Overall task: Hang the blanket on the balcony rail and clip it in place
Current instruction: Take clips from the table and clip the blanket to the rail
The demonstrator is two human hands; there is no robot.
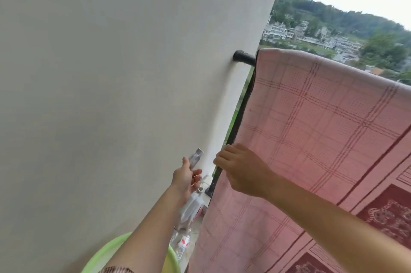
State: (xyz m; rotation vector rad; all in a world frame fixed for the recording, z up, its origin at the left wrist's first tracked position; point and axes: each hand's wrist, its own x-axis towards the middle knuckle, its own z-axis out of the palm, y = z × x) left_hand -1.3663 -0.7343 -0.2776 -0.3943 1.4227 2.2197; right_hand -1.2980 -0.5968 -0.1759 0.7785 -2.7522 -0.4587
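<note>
Balcony, daylight, head view tilted. Pink checked blanket [322, 121] is draped over the dark balcony rail [244, 59], which meets the pale wall [111, 72] at a round fitting; the cloth hangs down on the near side, and a darker red patterned section shows at lower right. The blanket's left edge runs along a dark upright post [239, 117] of the railing. Right hand [241, 168] is at that left edge, about halfway down the post, fingers curled and pressed together, pinching the blanket's edge; the fingertips themselves are turned away, so the exact grip is partly hidden. Left hand [186, 178] is held up just beside it, near the wall, closed around a pale clip [196, 157] whose end sticks up above the thumb; motion blur makes its shape hard to read. The two hands are close but apart. Below the left hand, on the floor by the post's base, lies clutter: a clear plastic bottle [191, 208] and crumpled wrappers [183, 245]. A light green basin [106, 255] rim shows at the bottom edge under the left forearm. Beyond the rail, buildings and wooded hills.
</note>
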